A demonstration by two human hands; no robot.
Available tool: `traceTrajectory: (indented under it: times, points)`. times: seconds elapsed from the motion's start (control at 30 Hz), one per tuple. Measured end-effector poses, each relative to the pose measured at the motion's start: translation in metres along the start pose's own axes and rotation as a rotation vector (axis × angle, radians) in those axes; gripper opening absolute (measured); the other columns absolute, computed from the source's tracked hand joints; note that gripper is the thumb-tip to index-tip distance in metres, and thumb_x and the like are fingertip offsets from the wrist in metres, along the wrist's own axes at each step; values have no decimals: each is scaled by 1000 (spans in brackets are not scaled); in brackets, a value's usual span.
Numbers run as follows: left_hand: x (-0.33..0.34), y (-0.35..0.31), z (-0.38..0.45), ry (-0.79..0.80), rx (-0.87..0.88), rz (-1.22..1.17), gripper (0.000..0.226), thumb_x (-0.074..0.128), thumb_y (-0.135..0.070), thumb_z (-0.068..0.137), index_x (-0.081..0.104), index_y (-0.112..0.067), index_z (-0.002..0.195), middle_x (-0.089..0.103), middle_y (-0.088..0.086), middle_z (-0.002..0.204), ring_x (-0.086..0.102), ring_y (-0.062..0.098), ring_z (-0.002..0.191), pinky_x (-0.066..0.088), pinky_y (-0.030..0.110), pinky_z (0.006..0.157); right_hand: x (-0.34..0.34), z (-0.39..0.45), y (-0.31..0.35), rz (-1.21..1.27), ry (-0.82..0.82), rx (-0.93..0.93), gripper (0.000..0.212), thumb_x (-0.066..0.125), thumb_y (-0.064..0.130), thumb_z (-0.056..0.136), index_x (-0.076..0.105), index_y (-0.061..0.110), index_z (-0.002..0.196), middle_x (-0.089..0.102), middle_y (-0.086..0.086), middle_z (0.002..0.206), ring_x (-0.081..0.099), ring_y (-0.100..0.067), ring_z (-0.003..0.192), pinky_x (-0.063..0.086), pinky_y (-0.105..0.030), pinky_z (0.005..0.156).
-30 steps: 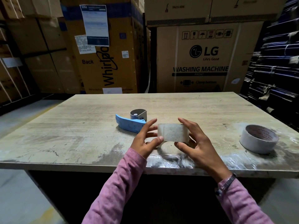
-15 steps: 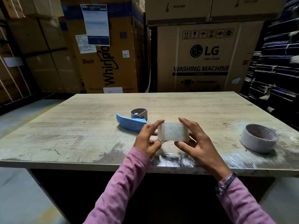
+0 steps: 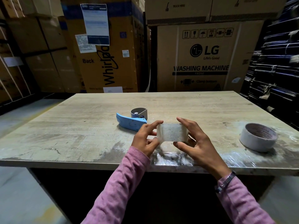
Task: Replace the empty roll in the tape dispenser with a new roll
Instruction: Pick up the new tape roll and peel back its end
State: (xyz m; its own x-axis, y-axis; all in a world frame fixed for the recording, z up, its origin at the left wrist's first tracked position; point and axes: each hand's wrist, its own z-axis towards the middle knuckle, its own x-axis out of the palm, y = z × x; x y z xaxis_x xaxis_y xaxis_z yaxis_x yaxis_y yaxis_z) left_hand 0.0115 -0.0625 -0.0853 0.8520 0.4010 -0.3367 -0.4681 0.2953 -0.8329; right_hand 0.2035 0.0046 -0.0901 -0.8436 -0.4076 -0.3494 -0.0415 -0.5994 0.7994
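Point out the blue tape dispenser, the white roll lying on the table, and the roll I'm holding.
Blue plastic tape dispenser [image 3: 129,123]: head view, on its handle.
White tape roll lying flat on the table [image 3: 257,142]: head view, on its outer wall.
Translucent tape roll in both hands [image 3: 172,132]: head view, on its outer face.

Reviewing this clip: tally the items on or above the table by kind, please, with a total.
Tape rolls: 2, one held edge-on between the left hand and right hand (held roll), one white roll lying flat on the table.
Tape dispensers: 1, the blue dispenser, with no roll visible on it.
Total: 3
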Motion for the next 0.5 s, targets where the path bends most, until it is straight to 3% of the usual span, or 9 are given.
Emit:
traceTrajectory:
  times: [0.07, 0.13, 0.27, 0.5]
  points:
    - [-1, 2, 0, -4, -6, 16, 60, 46, -14, 68, 54, -38, 122, 52, 4, 112, 58, 18, 94, 59, 40, 68, 0, 0, -1, 19, -3, 6, 73, 76, 6, 86, 47, 35, 146, 45, 15, 140, 52, -8, 127, 50, -16, 95]
    - [-1, 2, -1, 10, -13, -22, 59, 51, -27, 66, 54, -39, 124, 52, 4, 113, 57, 16, 95, 59, 43, 69, 1, 0, -1, 12, -5, 2, 73, 76, 7, 86, 46, 36, 146, 45, 16, 139, 52, -9, 128, 51, -18, 96]
    - [0, 0, -2, 14, -4, -43, 58, 60, -45, 66, 53, -42, 123, 50, 5, 114, 57, 18, 98, 59, 33, 67, 1, 0, -1, 7, -5, -5, 72, 76, 7, 86, 46, 35, 146, 45, 17, 139, 51, -7, 129, 51, -19, 97]
    - [0, 1, -1, 12, 7, -36, 52, 57, -34, 70, 53, -42, 121, 50, 4, 115, 56, 17, 96, 52, 19, 63, 1, 1, -2, -17, -5, -19, 73, 78, 7, 84, 48, 33, 145, 46, 13, 139, 51, -5, 127, 52, -17, 95]
